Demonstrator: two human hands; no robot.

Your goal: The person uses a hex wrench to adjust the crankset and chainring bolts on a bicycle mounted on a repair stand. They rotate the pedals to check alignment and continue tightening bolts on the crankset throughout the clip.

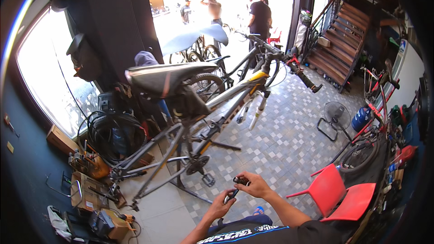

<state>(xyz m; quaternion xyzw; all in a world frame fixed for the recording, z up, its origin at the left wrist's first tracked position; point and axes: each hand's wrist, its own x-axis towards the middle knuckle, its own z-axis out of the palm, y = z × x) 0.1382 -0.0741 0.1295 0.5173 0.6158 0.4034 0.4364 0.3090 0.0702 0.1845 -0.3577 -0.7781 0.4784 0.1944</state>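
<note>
A grey and yellow bicycle frame [253, 81] without wheels rests on a repair stand [228, 146] in front of me, with its black saddle [169, 77], handlebar and crankset [196, 163] attached. Low in the view, my left hand [220, 204] is closed on a slim dark metallic tool [231, 195]. Just above and to its right, my right hand [253, 185] is closed on a short black cylindrical piece [239, 180], touching or very close to the slim tool. Whether the two pieces are joined I cannot tell. Both hands are below the pedal area, apart from the frame.
A red chair [325, 190] stands right of me, before a fan [337, 116] and leaning bikes [375, 104]. Left are coiled tyres [113, 135], boxes [83, 190] and tools. Wooden stairs [334, 49] rise at back right. Several people [259, 18] stand at the bright doorway beside other bikes.
</note>
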